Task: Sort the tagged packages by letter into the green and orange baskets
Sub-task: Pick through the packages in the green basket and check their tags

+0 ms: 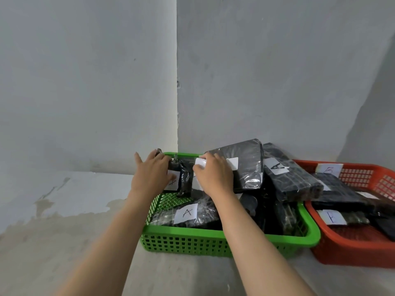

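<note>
Soft even light, slight blur, wide-angle bowing

Both bare forearms extend forward and upward from the lower edge of the view, converging slightly. The left hand (151,175) is palm down, thumb spread to the left, fingers curled over a black plastic-wrapped package (183,178). The right hand (214,175) is likewise palm down, just beside the left, fingers bent and gripping that package's right side.
</note>
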